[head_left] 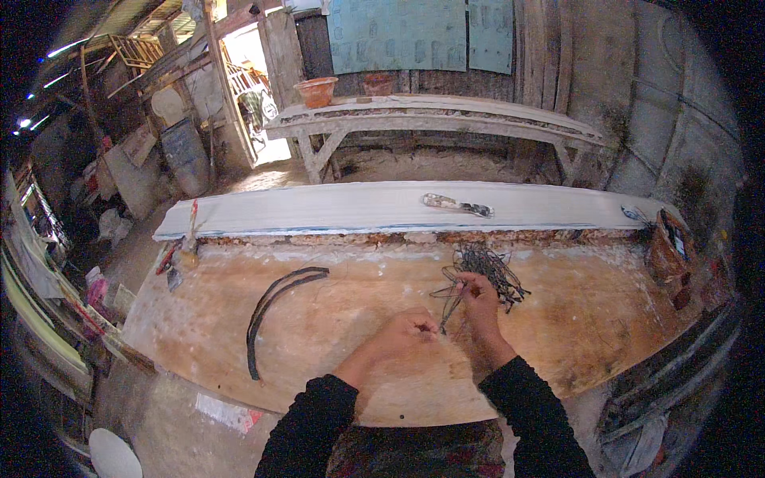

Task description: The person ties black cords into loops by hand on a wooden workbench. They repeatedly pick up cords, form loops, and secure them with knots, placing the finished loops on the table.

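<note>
A tangled bundle of thin, dark wire-like strands (504, 277) lies on the wooden tabletop (374, 287), right of centre. Beside it, my right hand (480, 299) pinches a bent loop of the same dark strand (448, 306), partly lifted from the bundle. My left hand (409, 327) is closed, its fingertips together at the lower end of that loop; whether they grip it is too small to make out. Off to the left lies a long curved black strip (260, 319), apart from both hands.
Along the table's far edge runs a raised white board (335, 209) bearing a stained tool handle or knife (457, 205). A brush (193, 219) stands at the left end, and a brown container (669, 243) at the right. Behind is a bench (446, 119) with terracotta pots (316, 92).
</note>
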{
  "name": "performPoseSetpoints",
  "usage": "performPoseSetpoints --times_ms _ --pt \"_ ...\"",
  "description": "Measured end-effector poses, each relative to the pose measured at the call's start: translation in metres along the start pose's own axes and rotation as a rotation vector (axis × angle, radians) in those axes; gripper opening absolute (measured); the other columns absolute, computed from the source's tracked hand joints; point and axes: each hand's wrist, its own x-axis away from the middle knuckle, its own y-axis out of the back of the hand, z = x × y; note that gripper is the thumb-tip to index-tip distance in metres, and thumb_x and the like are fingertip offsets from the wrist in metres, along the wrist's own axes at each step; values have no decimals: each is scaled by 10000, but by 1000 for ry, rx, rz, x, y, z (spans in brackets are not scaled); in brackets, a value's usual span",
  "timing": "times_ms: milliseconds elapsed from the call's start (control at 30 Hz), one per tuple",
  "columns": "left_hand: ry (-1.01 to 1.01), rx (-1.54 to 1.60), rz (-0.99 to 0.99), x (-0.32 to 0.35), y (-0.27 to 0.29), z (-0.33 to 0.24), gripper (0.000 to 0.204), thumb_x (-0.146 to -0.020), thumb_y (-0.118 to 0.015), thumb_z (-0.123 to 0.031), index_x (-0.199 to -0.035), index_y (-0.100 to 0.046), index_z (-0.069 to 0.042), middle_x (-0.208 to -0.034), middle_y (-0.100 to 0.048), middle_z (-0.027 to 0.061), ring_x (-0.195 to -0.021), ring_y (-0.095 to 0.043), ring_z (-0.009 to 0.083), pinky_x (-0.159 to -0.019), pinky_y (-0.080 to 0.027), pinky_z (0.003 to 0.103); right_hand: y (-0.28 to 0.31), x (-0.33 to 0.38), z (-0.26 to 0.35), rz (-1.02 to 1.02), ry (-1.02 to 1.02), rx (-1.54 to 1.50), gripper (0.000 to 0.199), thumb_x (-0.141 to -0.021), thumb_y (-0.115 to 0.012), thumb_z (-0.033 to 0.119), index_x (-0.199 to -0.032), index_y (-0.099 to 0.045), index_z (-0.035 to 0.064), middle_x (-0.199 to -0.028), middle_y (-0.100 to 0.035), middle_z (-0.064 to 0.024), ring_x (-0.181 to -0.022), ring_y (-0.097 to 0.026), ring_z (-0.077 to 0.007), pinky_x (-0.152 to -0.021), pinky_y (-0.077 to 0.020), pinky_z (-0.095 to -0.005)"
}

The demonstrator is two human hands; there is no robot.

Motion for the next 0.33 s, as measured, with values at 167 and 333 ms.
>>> performPoseSetpoints --times_ms 167,333 --pt "60 -24 95 1 -5 -9 138 -707 -658 -139 -737 -568 -40 -758 -523 17 -793 -508 136 -728 -401 273 -1 4 -9 53 123 185 113 -794 -546 73 -877 -609 28 -763 -514 -32 -706 -476 -110 -629 -371 -224" --pt "250 -35 -46 0 6 -11 203 -684 -691 -234 -750 -591 -70 -781 -542 29 -804 -511 140 -744 -404 282 1 5 6 15 79 192 129 -803 -548 104 -894 -617 46 -821 -526 -60 -742 -490 -141 -649 -380 -242"
